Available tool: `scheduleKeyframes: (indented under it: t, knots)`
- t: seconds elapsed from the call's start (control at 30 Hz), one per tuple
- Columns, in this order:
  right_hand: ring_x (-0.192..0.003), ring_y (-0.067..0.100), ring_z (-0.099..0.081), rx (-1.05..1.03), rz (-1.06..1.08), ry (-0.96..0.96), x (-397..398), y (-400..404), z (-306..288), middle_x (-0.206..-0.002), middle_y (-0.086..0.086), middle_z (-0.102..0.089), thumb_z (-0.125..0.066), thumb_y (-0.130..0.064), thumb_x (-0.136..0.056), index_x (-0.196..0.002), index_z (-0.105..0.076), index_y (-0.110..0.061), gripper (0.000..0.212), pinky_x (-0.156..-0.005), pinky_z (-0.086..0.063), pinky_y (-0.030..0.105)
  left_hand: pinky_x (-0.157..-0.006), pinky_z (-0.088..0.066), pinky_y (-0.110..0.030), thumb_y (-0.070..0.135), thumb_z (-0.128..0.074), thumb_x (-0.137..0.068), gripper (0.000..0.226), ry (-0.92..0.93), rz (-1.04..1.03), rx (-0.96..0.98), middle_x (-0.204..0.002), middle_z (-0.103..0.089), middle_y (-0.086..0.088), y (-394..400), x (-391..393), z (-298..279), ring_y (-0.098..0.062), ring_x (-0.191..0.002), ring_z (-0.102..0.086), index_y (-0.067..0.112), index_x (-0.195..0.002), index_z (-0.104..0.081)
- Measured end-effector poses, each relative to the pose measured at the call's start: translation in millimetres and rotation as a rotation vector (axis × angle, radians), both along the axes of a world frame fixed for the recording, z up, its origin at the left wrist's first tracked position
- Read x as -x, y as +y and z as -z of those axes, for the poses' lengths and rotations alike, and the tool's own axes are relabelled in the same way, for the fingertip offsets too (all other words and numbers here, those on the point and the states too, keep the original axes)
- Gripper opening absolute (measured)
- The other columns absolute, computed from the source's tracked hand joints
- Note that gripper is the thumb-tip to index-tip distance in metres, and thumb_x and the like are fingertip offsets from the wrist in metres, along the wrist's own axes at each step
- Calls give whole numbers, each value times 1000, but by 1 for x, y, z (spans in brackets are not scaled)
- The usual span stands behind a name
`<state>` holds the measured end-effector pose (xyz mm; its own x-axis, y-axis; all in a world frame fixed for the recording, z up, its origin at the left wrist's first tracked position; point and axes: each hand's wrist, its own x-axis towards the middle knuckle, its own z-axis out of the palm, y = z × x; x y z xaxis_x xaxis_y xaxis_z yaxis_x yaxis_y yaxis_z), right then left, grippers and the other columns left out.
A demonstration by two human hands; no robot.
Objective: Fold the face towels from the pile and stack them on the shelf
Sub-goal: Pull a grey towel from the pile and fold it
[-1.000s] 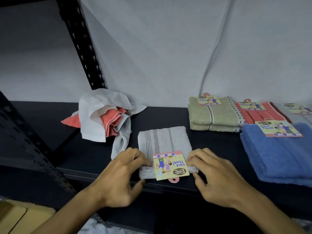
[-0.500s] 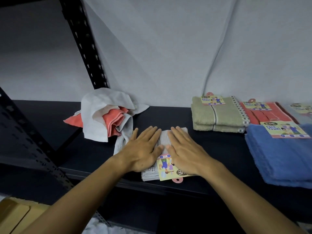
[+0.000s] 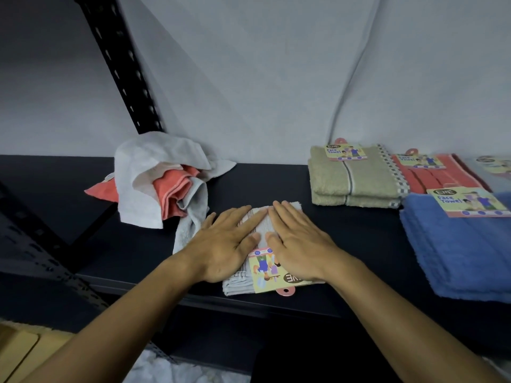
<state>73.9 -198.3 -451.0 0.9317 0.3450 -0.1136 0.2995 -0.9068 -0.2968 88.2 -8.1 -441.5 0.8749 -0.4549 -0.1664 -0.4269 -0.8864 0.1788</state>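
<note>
A folded grey striped face towel (image 3: 240, 283) with a yellow paper label (image 3: 269, 275) lies near the front edge of the dark shelf (image 3: 345, 258). My left hand (image 3: 224, 244) and my right hand (image 3: 294, 241) press flat on top of it, side by side, fingers straight. To the left sits the loose pile of white and coral towels (image 3: 160, 183). Folded towels lie on the right: a beige stack (image 3: 354, 181), a coral one (image 3: 439, 178) and a blue one (image 3: 459, 250).
A black perforated shelf upright (image 3: 121, 64) slants up behind the pile, and another black beam (image 3: 36, 241) runs along the left. A white cloth backdrop (image 3: 276, 78) hangs behind the shelf. Something yellow (image 3: 22, 352) lies at the lower left.
One second ago my fingers pinched the towel's near edge by the label. Both hands then moved forward and flattened on top of the towel, where they stay pressed.
</note>
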Motion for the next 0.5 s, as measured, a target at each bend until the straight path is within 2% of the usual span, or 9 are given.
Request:
scheduleKeyframes:
  t: [0.13, 0.27, 0.3, 0.37, 0.43, 0.5]
  knots:
    - [-144, 7, 21, 18, -67, 51, -4, -5, -17, -160, -1, 19, -17, -38, -105, -153, 9, -13, 60, -118, 11, 28, -122, -4, -46, 52, -11, -103, 55, -72, -28, -108, -165, -8, 4, -6, 6, -6, -15, -150, -5, 41, -155, -1]
    - [-146, 6, 13, -201, 14, -54, 11, -21, -35, -162, -2, 5, -31, -35, -105, -154, -4, -14, 60, -116, 5, 21, -113, -27, -43, 53, -9, -102, 59, -160, -107, -207, -149, -41, -3, -13, 24, -18, -23, -135, -36, 29, -155, -21]
    - [-146, 4, 11, -249, 48, -97, 20, -25, -37, -162, -5, 1, -33, -35, -104, -155, -8, -16, 59, -114, 3, 20, -109, -30, -43, 52, -10, -102, 58, -179, -129, -217, -140, -50, -5, -15, 32, -23, -25, -129, -43, 27, -149, -32]
    - [-146, 1, 7, -280, 99, -173, 39, -33, -39, -161, -9, -6, -37, -36, -103, -154, -16, -21, 57, -114, -2, 20, -99, -36, -42, 51, -12, -102, 51, -260, -139, -217, -116, -61, -4, -19, 47, -28, -25, -114, -54, 25, -121, -52]
    - [-146, 2, 0, -244, 131, -256, 55, -38, -36, -160, -9, -15, -38, -36, -102, -152, -26, -23, 53, -114, -9, 20, -91, -42, -39, 50, -15, -103, 47, -312, -88, -158, -101, -62, -1, -24, 63, -32, -23, -101, -58, 23, -99, -53]
    - [-145, 5, -13, -215, 156, -328, 68, -36, -29, -155, -9, -28, -41, -35, -101, -146, -39, -23, 47, -111, -20, 21, -85, -48, -38, 49, -17, -103, 46, -301, -30, -95, -93, -61, 2, -29, 75, -35, -21, -92, -59, 24, -88, -52]
